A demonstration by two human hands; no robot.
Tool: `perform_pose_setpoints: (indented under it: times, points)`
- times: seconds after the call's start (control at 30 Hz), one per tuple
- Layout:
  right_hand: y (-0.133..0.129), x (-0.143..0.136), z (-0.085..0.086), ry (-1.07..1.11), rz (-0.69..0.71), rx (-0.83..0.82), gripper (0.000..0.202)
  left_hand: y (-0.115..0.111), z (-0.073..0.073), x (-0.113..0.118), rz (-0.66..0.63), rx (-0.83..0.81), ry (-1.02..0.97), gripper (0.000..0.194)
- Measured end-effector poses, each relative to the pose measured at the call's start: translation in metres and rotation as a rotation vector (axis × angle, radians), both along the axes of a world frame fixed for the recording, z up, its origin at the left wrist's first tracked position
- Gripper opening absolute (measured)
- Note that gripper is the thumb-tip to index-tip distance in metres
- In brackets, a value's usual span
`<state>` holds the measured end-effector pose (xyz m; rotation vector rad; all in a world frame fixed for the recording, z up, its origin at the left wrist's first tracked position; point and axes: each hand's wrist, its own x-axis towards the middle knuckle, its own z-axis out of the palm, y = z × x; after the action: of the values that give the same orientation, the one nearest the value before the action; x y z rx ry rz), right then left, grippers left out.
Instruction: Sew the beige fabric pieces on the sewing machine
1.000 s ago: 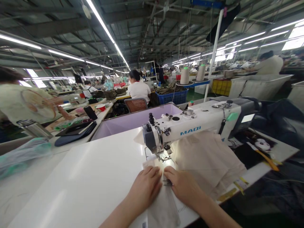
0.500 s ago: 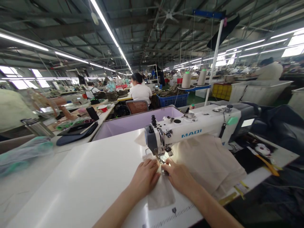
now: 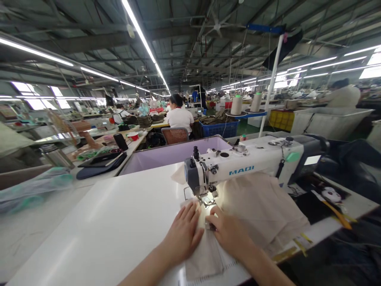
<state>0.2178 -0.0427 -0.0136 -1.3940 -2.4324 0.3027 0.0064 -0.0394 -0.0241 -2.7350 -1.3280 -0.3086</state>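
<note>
Rests the bare left hand point(image 3: 185, 230), palm down with fingers extended and gripping nothing visible, on a long, narrow, pale beige cloth strip point(image 3: 204, 260) lying flat on the glossy white tabletop point(image 3: 119, 216), on the near side of the white and dark-grey metal sewing machine point(image 3: 256, 159). Curls the bare right hand point(image 3: 230, 232) narrow at the strip's right edge, close in front of the sewing machine, fingertips at a small grey metal piece point(image 3: 207, 225); cannot tell about any pinch on the cloth. Could skew the strip at the sewing machine's shiny metal presser foot point(image 3: 209, 201) through uneven pressure from the two hands, pucker the cloth by bunching under the left palm, or nip a fingertip by straying too near that foot. Points the strip's partly hidden far end toward the sewing machine's foot, with the long axis running from nearer the body up to the sewing machine, leaning slightly left
</note>
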Motion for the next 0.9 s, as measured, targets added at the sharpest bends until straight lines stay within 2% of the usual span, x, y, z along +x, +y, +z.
perform_pose_setpoints:
  times: [0.1, 0.2, 0.33, 0.63, 0.73, 0.9]
  points:
    - [-0.020, 0.005, -0.007, 0.090, 0.049, -0.066, 0.040, -0.026, 0.002, 0.004, -0.053, -0.012, -0.008, 0.058]
    - [-0.032, 0.007, -0.015, 0.163, 0.064, -0.116, 0.049, -0.037, 0.006, 0.007, -0.029, -0.066, -0.010, 0.063]
    - [-0.029, 0.006, -0.016, 0.178, 0.045, -0.124, 0.042, -0.029, 0.010, 0.008, 0.042, -0.117, -0.016, 0.071]
    - [-0.014, -0.001, 0.000, 0.109, 0.026, -0.119, 0.042, -0.016, 0.024, 0.012, 0.098, -0.182, 0.009, 0.069]
    - [-0.013, -0.001, 0.000, 0.094, 0.013, -0.119, 0.041, -0.015, 0.027, 0.013, 0.098, -0.189, 0.017, 0.068]
    - [-0.017, -0.002, -0.007, 0.123, 0.029, -0.114, 0.038, -0.018, 0.024, 0.011, 0.074, -0.166, 0.028, 0.068]
